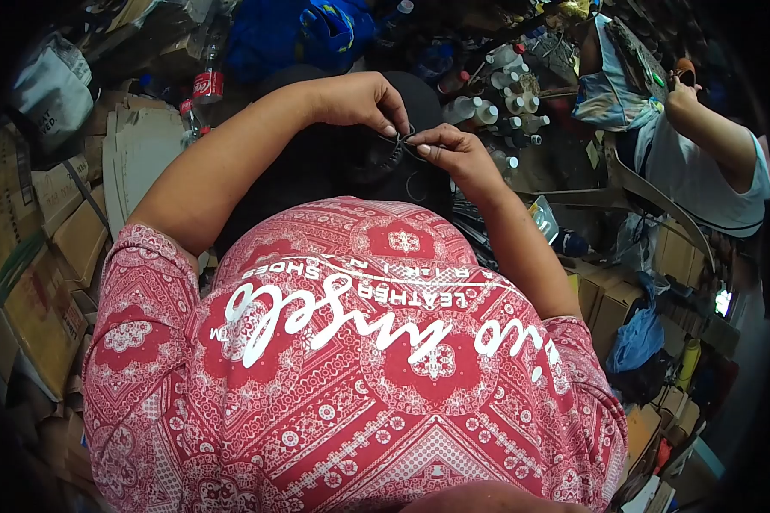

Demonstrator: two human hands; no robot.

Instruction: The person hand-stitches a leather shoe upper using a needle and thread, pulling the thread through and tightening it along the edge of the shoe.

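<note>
Both my hands meet over my dark-clothed lap, fingertips close together on a thin black lace (399, 138). My left hand (370, 101) comes in from the left with thumb and fingers pinched on it. From the other side my right hand (459, 154) pinches the lace between thumb and forefinger. Just below the fingertips is a rounded black item (374, 161), perhaps a shoe; its outline blends into the dark cloth, so I cannot tell its kind.
Flattened cardboard (141, 162) lies at the left beside red-labelled plastic bottles (207, 86). A blue bag (295, 38) sits ahead. Several bottles with white caps (486, 112) stand ahead right. Another person's arm (701, 120) is at the far right, near cardboard boxes (616, 303).
</note>
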